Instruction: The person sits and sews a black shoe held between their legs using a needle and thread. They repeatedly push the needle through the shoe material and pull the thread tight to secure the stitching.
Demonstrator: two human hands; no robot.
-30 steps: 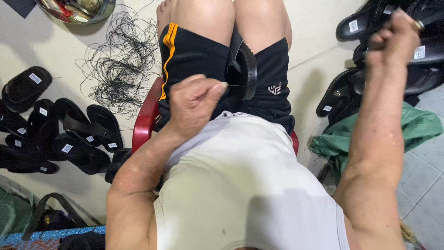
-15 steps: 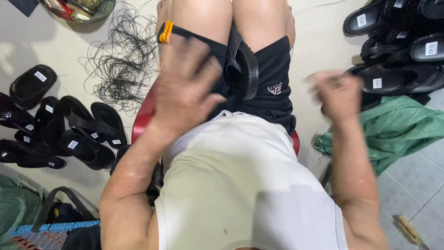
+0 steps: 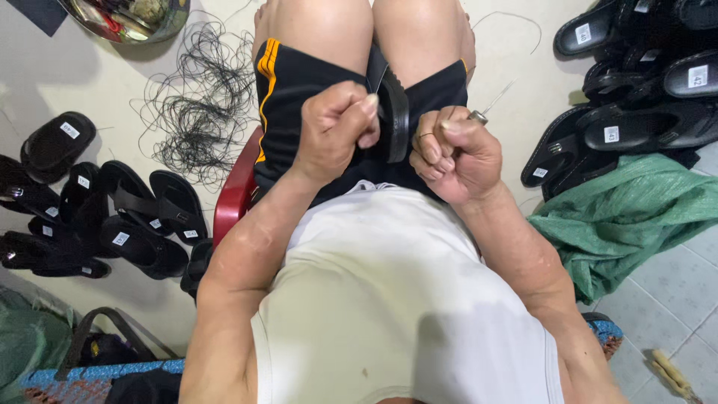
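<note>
Looking down from the head camera, we see the fingers (image 3: 357, 112) of the left hand (image 3: 336, 131) curled tight into a fist, thumb and forefinger pinched together at the upper edge of a black sandal (image 3: 394, 112); whatever they pinch is too small for us to make out. The right hand (image 3: 452, 153) is likewise clenched narrow, its knuckles just beside the sandal's right side, and a small metal tool (image 3: 477, 117) juts from the top of the fist. The sandal stands on edge between the two thighs, wedged in the lap against black shorts (image 3: 299, 90) with an orange side stripe. We cannot tell whether the right fist touches the sandal or only lies next to it.

Moving outward, both forearms bend inward over a white shirt (image 3: 389, 299). The person sits on a red chair (image 3: 235, 191), whose edge shows at the left hip. A tangle of black thread (image 3: 198, 120) lies on the pale floor to the left, with a round metal tray (image 3: 123, 16) beyond it. Rows of finished black sandals (image 3: 112, 217) lie at far left, and another group (image 3: 636, 90) at upper right, above a crumpled green sack (image 3: 621, 224).
</note>
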